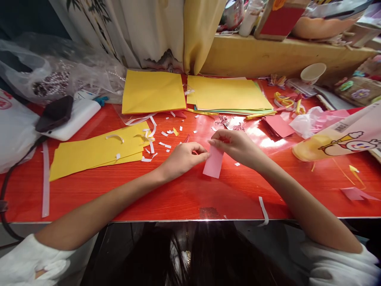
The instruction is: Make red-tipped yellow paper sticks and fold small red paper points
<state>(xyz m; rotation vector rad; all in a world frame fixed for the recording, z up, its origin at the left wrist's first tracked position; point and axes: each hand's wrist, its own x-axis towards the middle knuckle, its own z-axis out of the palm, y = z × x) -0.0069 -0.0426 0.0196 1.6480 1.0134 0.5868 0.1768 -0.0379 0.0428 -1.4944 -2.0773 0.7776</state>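
Observation:
A small pink paper strip [213, 165] hangs between my two hands over the middle of the red table [178, 194]. My left hand [186, 159] pinches its left edge between thumb and fingertips. At its top, my right hand [235, 145] grips the paper with bent fingers. White paper scraps [164, 145] lie just left of and behind my left hand. Something thin and red [187, 138] shows behind that hand, mostly hidden. A stack of pink paper pieces [278, 126] rests to the right, behind my right hand.
Yellow sheets [153, 93] lie at the back, and yellow strips [98, 149] on the left. A printed drink cup [336, 133] stands at the right. A phone [55, 114] and plastic bags [14, 131] are far left; a paper cup [313, 73] is back right.

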